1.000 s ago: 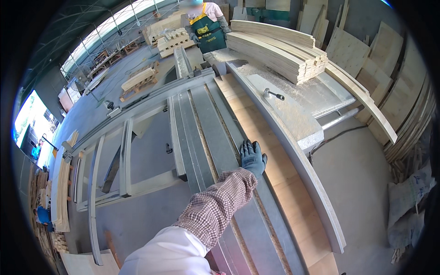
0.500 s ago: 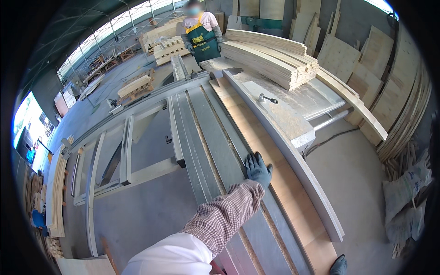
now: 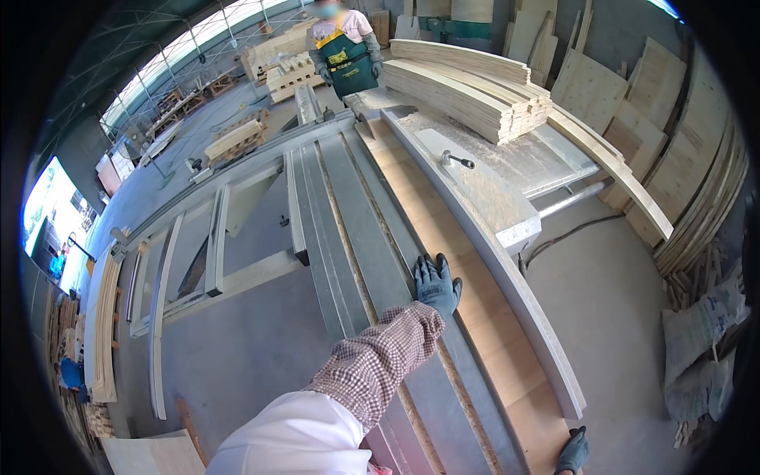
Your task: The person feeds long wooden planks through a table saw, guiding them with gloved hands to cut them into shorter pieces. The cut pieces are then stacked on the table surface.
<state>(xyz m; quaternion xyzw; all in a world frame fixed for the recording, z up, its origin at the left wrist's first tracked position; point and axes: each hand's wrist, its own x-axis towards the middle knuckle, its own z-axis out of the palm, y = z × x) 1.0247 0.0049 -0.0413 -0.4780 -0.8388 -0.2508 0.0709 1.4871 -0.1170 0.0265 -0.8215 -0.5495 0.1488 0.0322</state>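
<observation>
Left hand (image 3: 437,286), head view: lies gloved and palm down along the seam between board (image 3: 488,332) and table (image 3: 368,229); points forward with fingers slightly spread, pinching nothing.
Right hand (image 3: 573,451): shows, also gloved, at the lower edge of the view, by the near right corner of the board; cannot tell whether pinching the wood or only touching it.
Board: lies flat and lengthwise between table and fence (image 3: 518,317); runs from near the right hand toward the far end of the table.
Table: grey, cut by two long slots.
Lever (image 3: 459,161): sits on the dusty block (image 3: 483,190) beyond the fence.
Strips (image 3: 467,87): lie stacked on the bed (image 3: 554,158), past the block.
Co-worker (image 3: 348,67): stands beyond the far end of the table in a dark green apron, arms lowered.
Frame (image 3: 215,253): extends left of the table, over bare floor.
Panels (image 3: 590,87): lean against the wall at the far right.
Sacks (image 3: 697,348): slump at the right, well apart from the fence.
</observation>
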